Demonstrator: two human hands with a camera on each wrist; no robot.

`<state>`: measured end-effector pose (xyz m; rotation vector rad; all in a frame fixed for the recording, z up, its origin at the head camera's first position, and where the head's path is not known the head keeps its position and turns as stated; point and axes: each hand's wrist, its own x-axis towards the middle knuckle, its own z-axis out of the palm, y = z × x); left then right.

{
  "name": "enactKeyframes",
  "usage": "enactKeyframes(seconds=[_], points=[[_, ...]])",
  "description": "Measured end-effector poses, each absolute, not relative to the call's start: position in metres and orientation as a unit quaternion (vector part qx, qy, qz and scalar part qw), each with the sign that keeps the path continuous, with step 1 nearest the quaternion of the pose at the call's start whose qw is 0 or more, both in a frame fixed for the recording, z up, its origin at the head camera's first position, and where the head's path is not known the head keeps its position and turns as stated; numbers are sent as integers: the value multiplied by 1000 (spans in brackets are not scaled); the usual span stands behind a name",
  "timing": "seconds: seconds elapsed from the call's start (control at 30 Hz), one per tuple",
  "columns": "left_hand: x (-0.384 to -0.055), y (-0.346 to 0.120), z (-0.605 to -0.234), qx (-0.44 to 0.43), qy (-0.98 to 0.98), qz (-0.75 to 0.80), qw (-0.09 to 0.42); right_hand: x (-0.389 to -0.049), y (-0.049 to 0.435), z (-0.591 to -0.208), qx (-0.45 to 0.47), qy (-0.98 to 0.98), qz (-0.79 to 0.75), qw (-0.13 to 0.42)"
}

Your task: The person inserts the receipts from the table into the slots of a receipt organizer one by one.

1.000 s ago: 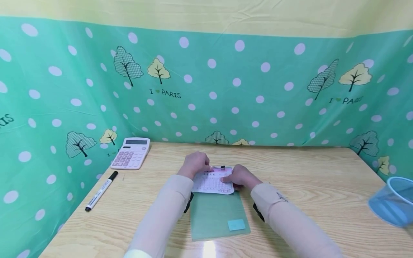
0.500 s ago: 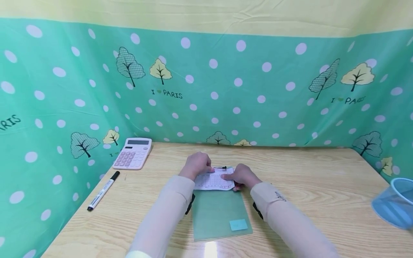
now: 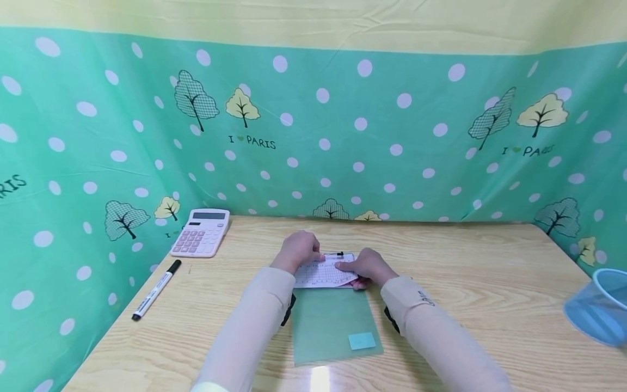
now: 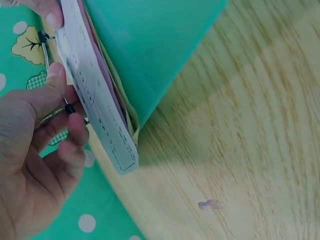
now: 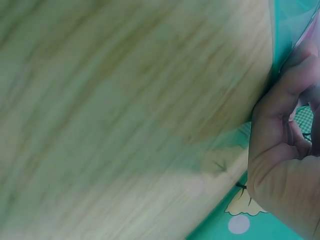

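Note:
A stack of printed forms (image 3: pixel 315 275), white on top with pink and yellow sheets below, is held over the far part of a translucent green folder (image 3: pixel 328 326). My left hand (image 3: pixel 297 251) is at its far edge. In the left wrist view, thumb and fingers pinch a thin metal fastener bar with black end pieces (image 4: pixel 70 108) beside the stack's edge. My right hand (image 3: pixel 368 267) grips the right side of the stack, thumb on top and fingers beneath. The right wrist view shows only part of that hand (image 5: pixel 285 120); most of the stack is out of that view.
A pink calculator (image 3: pixel 201 233) lies at the back left, with a black-capped white marker (image 3: pixel 157 290) in front of it. A blue mesh bin (image 3: pixel 600 307) stands at the right edge. A patterned green curtain (image 3: pixel 313 136) hangs behind the wooden table (image 3: pixel 465 283).
The near edge of the forms has shifted slightly away from me, and its right corner now lifts to show pink beneath. Both hands stay almost in place.

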<state>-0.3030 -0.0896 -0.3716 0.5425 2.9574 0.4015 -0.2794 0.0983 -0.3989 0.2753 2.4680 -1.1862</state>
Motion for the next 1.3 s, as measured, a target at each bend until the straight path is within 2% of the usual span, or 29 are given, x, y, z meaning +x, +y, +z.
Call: enactKeyframes(seconds=[0.23, 0.67, 0.93, 1.3], points=[[-299, -88, -369, 150, 971, 169, 78, -278, 97, -399, 93, 881, -424, 187], [-298, -88, -372, 112, 964, 226, 87, -274, 96, -399, 90, 882, -426, 182], [-296, -87, -375, 129, 968, 207, 59, -272, 97, -398, 100, 878, -435, 174], [-293, -85, -378, 115, 970, 208, 55, -267, 103, -399, 87, 845, -496, 180]])
